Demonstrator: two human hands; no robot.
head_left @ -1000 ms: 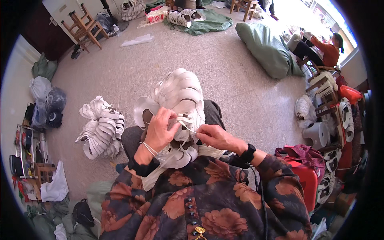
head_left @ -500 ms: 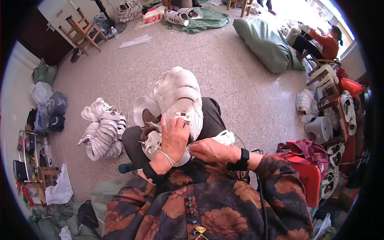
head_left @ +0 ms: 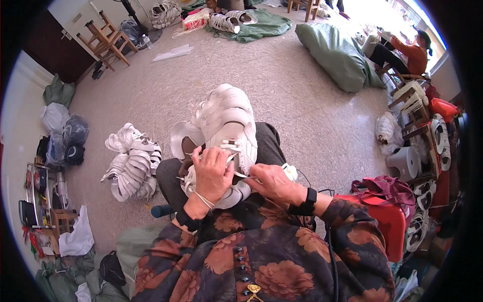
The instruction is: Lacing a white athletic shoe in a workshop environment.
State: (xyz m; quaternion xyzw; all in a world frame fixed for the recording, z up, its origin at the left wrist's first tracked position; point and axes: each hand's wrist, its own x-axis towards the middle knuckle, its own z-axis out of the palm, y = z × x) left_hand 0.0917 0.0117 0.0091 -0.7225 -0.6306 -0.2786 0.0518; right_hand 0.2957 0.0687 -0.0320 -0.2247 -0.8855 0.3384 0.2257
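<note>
Right hand (head_left: 274, 183) slightly higher, grip pinched on white lace (head_left: 240, 175), shoe uppers (head_left: 229, 117) beneath and ahead; left hand (head_left: 211, 173), grip unclear

Upper left: wooden chairs (head_left: 105, 38). Upper right: green sack (head_left: 336, 59) lying near seated person (head_left: 413, 57). Lower left: black bag (head_left: 111, 268).

A stack of white shoe uppers (head_left: 226, 108) lies on the lap, nested so their curved edges overlap, its rounded end pointing away from the body. The nearest upper (head_left: 246, 155) has pale lacing across its front – partly hidden by the left hand (head_left: 212, 173), which lies over its near side. A thin white lace (head_left: 241, 175) stretches beside it, its end pinched in the right hand (head_left: 274, 182).
</note>
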